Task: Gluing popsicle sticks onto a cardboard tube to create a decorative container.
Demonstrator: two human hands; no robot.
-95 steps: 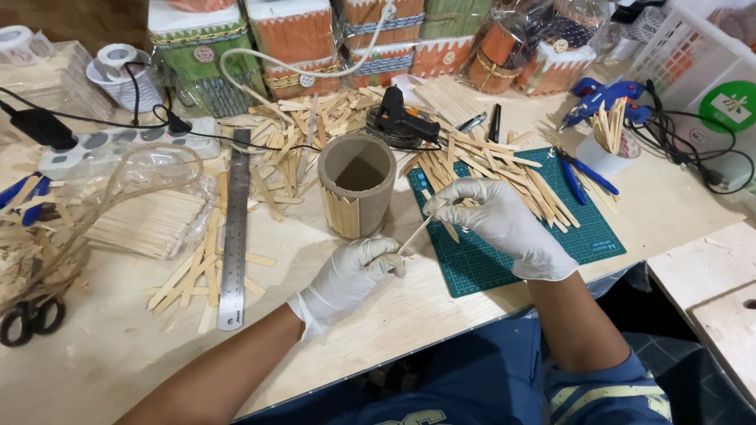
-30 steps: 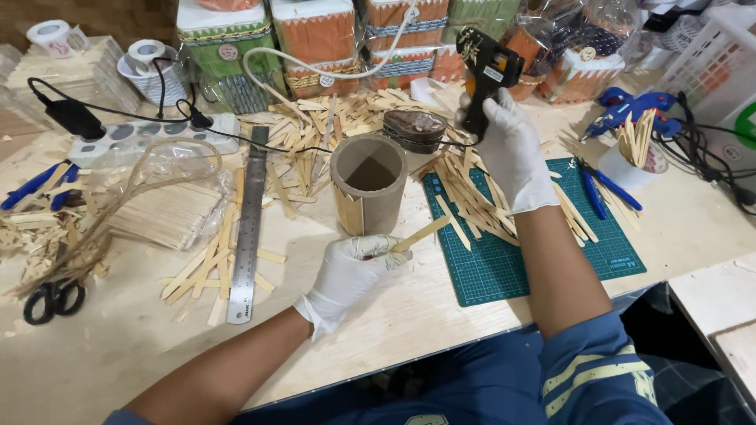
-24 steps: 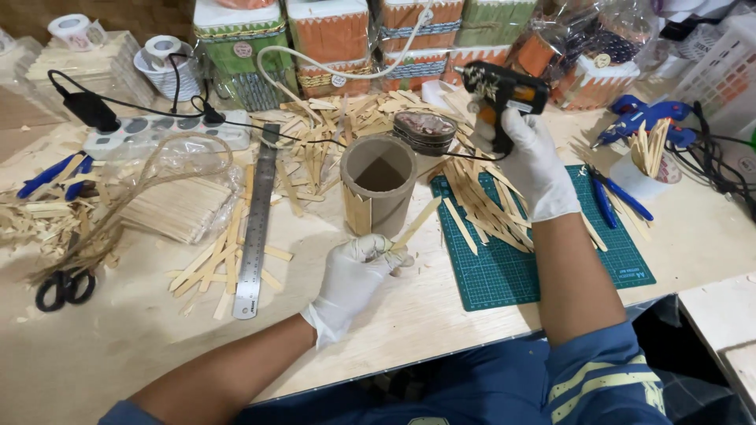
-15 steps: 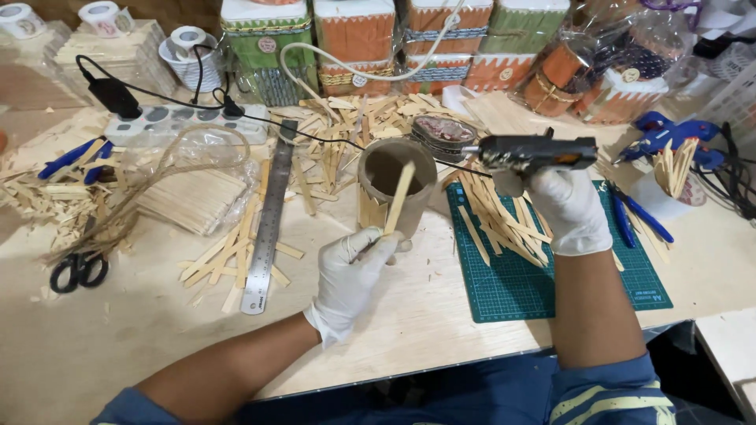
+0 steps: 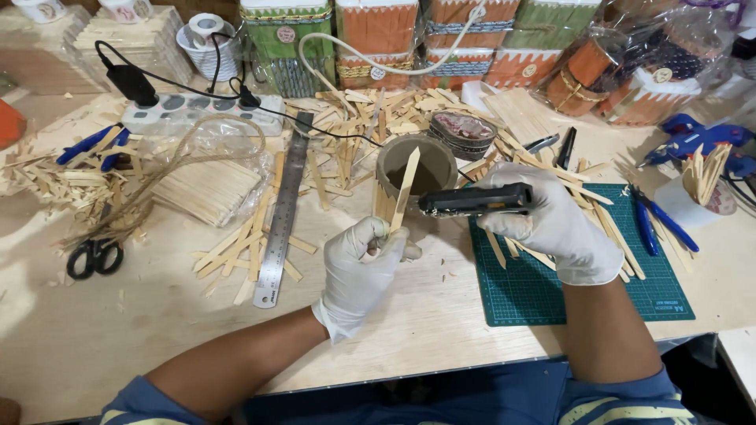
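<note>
My left hand (image 5: 361, 271), in a white glove, holds a flat wooden stick (image 5: 404, 192) upright in front of a cardboard tube (image 5: 415, 171) partly clad in sticks. My right hand (image 5: 555, 228), also gloved, grips a black glue gun (image 5: 475, 200) lying sideways, its nozzle pointing left at the stick's middle. The tube stands on the wooden table (image 5: 157, 315) just behind both hands.
A green cutting mat (image 5: 598, 287) lies under my right hand with loose sticks on it. A steel ruler (image 5: 283, 208), scissors (image 5: 93, 256), a power strip (image 5: 197, 112), blue pliers (image 5: 657, 224), a bagged stick bundle (image 5: 206, 189) and decorated boxes (image 5: 378, 39) surround the work spot.
My right hand picked up the glue gun from the back of the table and brought it down to the stick. My left hand raised the stick from slanted to upright.
</note>
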